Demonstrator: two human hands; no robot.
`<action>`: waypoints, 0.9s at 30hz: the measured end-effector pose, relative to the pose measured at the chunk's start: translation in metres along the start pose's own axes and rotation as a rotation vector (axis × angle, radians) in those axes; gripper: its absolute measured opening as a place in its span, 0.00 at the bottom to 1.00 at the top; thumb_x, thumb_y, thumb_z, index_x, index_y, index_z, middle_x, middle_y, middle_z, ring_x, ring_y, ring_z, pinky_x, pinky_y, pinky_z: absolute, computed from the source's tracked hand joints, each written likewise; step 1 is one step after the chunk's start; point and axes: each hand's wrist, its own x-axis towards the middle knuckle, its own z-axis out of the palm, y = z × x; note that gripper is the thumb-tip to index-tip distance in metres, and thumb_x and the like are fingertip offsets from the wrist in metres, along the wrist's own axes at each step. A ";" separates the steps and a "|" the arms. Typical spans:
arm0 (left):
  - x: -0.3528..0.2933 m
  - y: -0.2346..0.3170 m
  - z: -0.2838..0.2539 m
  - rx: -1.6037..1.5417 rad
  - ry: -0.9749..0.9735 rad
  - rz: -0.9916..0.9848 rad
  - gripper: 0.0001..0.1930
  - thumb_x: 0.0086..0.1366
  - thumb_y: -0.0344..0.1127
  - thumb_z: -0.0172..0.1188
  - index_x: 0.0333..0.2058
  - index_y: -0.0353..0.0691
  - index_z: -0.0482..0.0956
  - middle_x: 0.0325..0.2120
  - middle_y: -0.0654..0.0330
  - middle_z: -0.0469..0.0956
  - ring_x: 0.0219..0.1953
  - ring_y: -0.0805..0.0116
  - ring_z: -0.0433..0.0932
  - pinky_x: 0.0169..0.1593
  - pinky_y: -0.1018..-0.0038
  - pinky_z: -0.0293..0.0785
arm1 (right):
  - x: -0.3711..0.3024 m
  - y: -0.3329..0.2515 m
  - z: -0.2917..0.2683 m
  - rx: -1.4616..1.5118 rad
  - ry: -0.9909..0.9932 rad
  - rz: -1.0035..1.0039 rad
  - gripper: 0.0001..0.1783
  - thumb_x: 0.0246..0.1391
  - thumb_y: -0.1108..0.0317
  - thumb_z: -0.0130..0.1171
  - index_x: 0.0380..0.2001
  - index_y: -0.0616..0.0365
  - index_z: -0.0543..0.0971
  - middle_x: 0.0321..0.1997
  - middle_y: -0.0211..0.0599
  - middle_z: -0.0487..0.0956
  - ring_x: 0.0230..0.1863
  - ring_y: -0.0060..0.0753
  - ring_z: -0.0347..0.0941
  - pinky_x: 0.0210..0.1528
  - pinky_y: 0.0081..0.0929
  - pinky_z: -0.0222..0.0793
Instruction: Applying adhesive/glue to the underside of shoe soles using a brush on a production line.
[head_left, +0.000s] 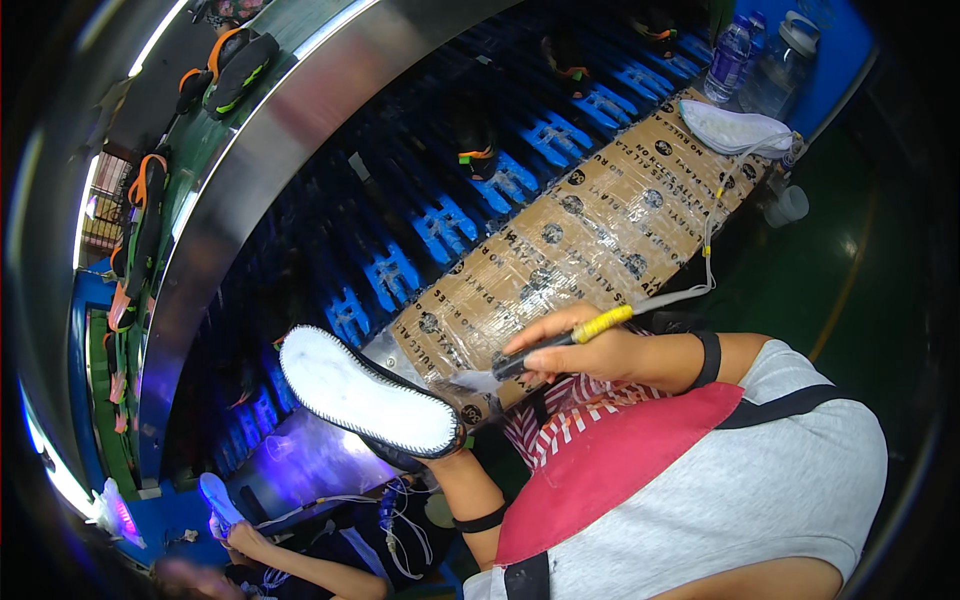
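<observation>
Left hand: your left hand (445,455) sits at lower centre of the frame, mostly hidden behind the shoe (365,390); its fingers are clamped on the shoe from underneath, as far as the view shows.
Shoe: sole up, white bottom with a dark stitched rim, tilted from centre-left down toward centre, held clear of the counter (600,230).
Right hand: your right hand (580,345) is right of centre, fingers closed round a pen-like tool (560,342) with a yellow grip and dark tip.
Tool tip: it points left toward the shoe's heel end, near it but not touching.
Cable: a pale cord (708,250) runs from the tool up toward the upper right, beside a white insole piece (735,128).
Conveyor: blue trays (440,225) carrying dark shoes run across the upper middle, behind the counter.
Risk 1: you may catch the slack cord on the counter edge; that could jerk the tip off line.
Risk 2: the shoe has no rest under it, so pressure from the tip could twist it in your grasp.
</observation>
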 end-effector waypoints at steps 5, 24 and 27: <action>-0.045 0.012 -0.048 -0.001 0.124 -0.145 0.26 0.60 0.46 0.49 0.52 0.37 0.63 0.46 0.52 0.70 0.47 0.55 0.70 0.52 0.57 0.65 | 0.007 -0.026 0.003 -0.654 -0.226 -0.541 0.17 0.44 0.71 0.61 0.41 0.57 0.77 0.34 0.36 0.77 0.34 0.26 0.71 0.37 0.20 0.67; -0.070 0.031 -0.013 0.185 0.020 -0.345 0.27 0.58 0.48 0.52 0.51 0.36 0.65 0.47 0.51 0.70 0.49 0.56 0.69 0.53 0.58 0.65 | 0.026 -0.054 0.025 -1.412 -0.766 -1.125 0.14 0.38 0.70 0.55 0.32 0.65 0.75 0.29 0.39 0.68 0.32 0.34 0.66 0.30 0.25 0.68; -0.070 0.032 -0.011 0.162 0.011 -0.356 0.26 0.58 0.47 0.52 0.51 0.36 0.66 0.47 0.51 0.71 0.48 0.56 0.70 0.52 0.59 0.66 | 0.027 -0.053 0.029 -1.434 -0.772 -1.141 0.13 0.38 0.70 0.55 0.30 0.65 0.75 0.27 0.38 0.68 0.31 0.33 0.66 0.29 0.25 0.67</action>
